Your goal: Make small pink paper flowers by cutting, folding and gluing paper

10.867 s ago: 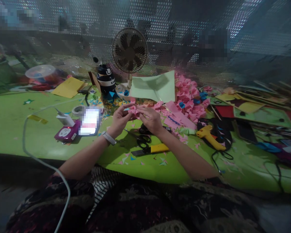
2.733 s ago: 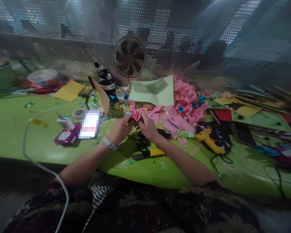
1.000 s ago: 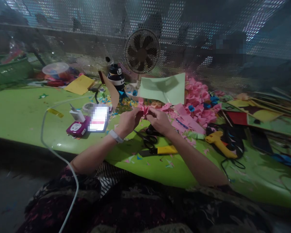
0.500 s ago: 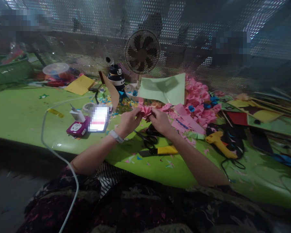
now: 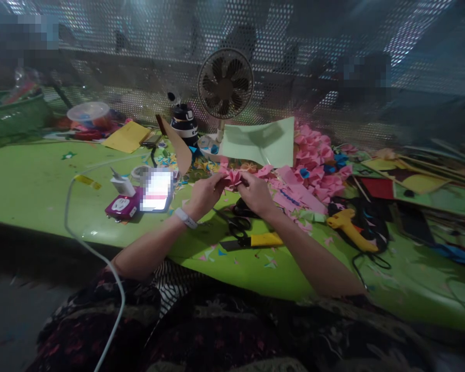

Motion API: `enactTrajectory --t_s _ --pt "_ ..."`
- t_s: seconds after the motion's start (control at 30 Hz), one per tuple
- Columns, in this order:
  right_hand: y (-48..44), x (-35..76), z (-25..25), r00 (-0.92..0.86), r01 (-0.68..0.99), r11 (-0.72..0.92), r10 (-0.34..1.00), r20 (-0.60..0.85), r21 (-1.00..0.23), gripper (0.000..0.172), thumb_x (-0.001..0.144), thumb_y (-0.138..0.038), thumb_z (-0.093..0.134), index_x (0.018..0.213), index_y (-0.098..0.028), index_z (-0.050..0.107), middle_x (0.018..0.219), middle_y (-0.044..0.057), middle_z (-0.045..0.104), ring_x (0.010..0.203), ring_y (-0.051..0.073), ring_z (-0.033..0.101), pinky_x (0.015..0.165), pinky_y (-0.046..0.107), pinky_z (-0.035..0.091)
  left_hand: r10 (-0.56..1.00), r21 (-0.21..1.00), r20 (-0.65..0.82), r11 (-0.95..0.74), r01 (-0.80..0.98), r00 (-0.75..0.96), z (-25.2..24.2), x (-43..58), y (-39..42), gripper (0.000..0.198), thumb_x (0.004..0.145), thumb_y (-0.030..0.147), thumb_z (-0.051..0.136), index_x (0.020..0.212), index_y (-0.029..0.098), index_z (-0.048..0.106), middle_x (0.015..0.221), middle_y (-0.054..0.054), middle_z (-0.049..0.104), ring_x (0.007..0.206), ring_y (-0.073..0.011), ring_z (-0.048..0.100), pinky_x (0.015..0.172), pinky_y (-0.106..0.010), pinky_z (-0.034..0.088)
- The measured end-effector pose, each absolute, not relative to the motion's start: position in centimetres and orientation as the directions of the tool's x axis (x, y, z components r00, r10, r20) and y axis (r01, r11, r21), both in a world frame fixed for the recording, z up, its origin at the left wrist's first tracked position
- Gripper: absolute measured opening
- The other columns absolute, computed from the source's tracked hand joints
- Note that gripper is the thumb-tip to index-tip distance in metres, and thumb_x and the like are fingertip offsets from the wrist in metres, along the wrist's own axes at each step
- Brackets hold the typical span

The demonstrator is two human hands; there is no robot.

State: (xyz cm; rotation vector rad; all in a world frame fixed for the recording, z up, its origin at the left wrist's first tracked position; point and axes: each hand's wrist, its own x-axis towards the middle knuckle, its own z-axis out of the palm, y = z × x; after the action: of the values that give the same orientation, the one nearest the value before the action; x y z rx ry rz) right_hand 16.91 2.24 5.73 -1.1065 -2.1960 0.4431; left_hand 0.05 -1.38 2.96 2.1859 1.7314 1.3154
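A small folded pink paper flower [image 5: 232,178] is pinched between both my hands above the green table [image 5: 31,181]. My left hand [image 5: 204,195], a white band on its wrist, grips the flower's left side with closed fingers. My right hand [image 5: 256,193] grips its right side the same way. Just beneath my hands lie black scissors [image 5: 235,223] and a yellow-handled cutter [image 5: 256,240]. A heap of finished pink paper flowers [image 5: 315,157] lies behind and to the right.
A desk fan [image 5: 225,85], a dark bottle [image 5: 184,124] and a pale green sheet [image 5: 261,142] stand behind. A lit phone [image 5: 157,191], a purple socket block [image 5: 121,205] and a white cable [image 5: 85,243] lie left. A yellow glue gun [image 5: 349,227] and coloured card sheets lie right.
Both hands have kept hold of the pink flower, turning and pinching it slightly. The view shifted a little; nothing on the table moved.
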Motion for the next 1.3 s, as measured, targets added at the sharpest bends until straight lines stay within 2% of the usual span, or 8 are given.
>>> enactTrajectory --t_s 0.17,0.3,0.4,0.5,0.63,0.77,1.03,1.3 --pt "2.10 16.91 5.67 -0.437 0.633 0.623 0.778 0.452 -0.459 0.022 0.087 -0.023 0.050 0.099 -0.019 0.069 0.101 0.010 0.074 0.094 0.026 0.067 0.081 0.033 0.047 0.811 0.497 0.585 -0.370 0.785 0.012 3.17 -0.11 -1.62 0.023 0.096 0.032 0.051 0.094 0.017 0.070 0.079 -0.007 0.073 0.063 -0.0149 0.061 0.063 -0.025 0.041" --pt "2.08 16.99 5.70 -0.420 0.633 0.614 0.784 0.456 -0.472 0.024 0.088 -0.021 0.049 0.101 -0.020 0.069 0.101 0.009 0.075 0.093 0.026 0.069 0.082 0.034 0.049 0.813 0.602 0.580 -0.385 0.699 -0.052 3.07 0.04 -1.40 0.020 0.093 0.032 0.056 0.098 0.018 0.069 0.083 -0.008 0.074 0.069 -0.0162 0.066 0.065 -0.026 0.047" --pt "2.23 17.02 5.58 -0.407 0.578 0.616 0.786 0.466 -0.535 0.029 0.087 -0.020 0.051 0.113 -0.020 0.064 0.103 0.008 0.075 0.093 0.025 0.070 0.083 0.035 0.051 0.825 0.731 0.561 -0.459 0.505 -0.061 3.08 0.24 -1.08 0.028 0.089 0.028 0.060 0.115 0.019 0.066 0.103 -0.009 0.074 0.088 -0.0177 0.070 0.073 -0.026 0.054" --pt "2.46 17.04 5.38 -0.401 0.529 0.606 0.796 0.454 -0.594 0.028 0.087 -0.021 0.053 0.113 -0.020 0.061 0.099 0.007 0.075 0.092 0.025 0.071 0.082 0.036 0.052 0.847 0.824 0.527 -0.488 0.288 -0.070 3.14 0.38 -0.85 0.029 0.084 0.029 0.066 0.111 0.016 0.067 0.112 -0.012 0.072 0.100 -0.0190 0.068 0.084 -0.031 0.056" --pt "2.65 17.06 5.15 -0.385 0.464 0.594 0.804 0.454 -0.658 0.025 0.084 -0.020 0.055 0.108 -0.020 0.060 0.096 0.006 0.075 0.089 0.023 0.072 0.080 0.036 0.054 0.897 0.903 0.429 -0.428 0.035 -0.109 3.06 0.54 -0.78 0.031 0.078 0.030 0.072 0.103 0.014 0.066 0.110 -0.012 0.072 0.100 -0.0192 0.068 0.093 -0.036 0.056" --pt "2.42 17.02 5.18 -0.397 0.341 0.585 0.799 0.451 -0.736 0.025 0.084 -0.023 0.055 0.109 -0.021 0.057 0.097 0.005 0.073 0.089 0.022 0.072 0.076 0.035 0.057 0.936 0.931 0.333 -0.346 -0.116 -0.117 2.94 0.72 -0.77 0.024 0.075 0.028 0.073 0.095 0.016 0.066 0.100 -0.006 0.073 0.091 -0.0164 0.069 0.088 -0.037 0.058" --pt "1.98 16.72 5.44 -0.404 0.202 0.409 0.863 0.304 -0.890 0.034 0.079 -0.024 0.057 0.112 -0.024 0.048 0.082 -0.002 0.071 0.061 0.016 0.070 0.060 0.030 0.059 0.948 0.931 0.294 -0.313 -0.187 -0.123 2.91 0.79 -0.78 0.019 0.076 0.024 0.070 0.094 0.017 0.068 0.096 -0.004 0.073 0.088 -0.0155 0.070 0.090 -0.039 0.059" --pt "2.11 16.67 5.27 -0.413 0.148 0.413 0.851 0.323 -0.899 0.024 0.080 -0.028 0.057 0.103 -0.024 0.050 0.086 -0.001 0.069 0.068 0.014 0.069 0.064 0.030 0.060 0.943 0.934 0.304 -0.323 -0.150 -0.134 2.76 0.46 -0.65 0.028 0.075 0.030 0.071 0.100 0.017 0.067 0.096 -0.005 0.074 0.088 -0.0164 0.071 0.086 -0.038 0.059"
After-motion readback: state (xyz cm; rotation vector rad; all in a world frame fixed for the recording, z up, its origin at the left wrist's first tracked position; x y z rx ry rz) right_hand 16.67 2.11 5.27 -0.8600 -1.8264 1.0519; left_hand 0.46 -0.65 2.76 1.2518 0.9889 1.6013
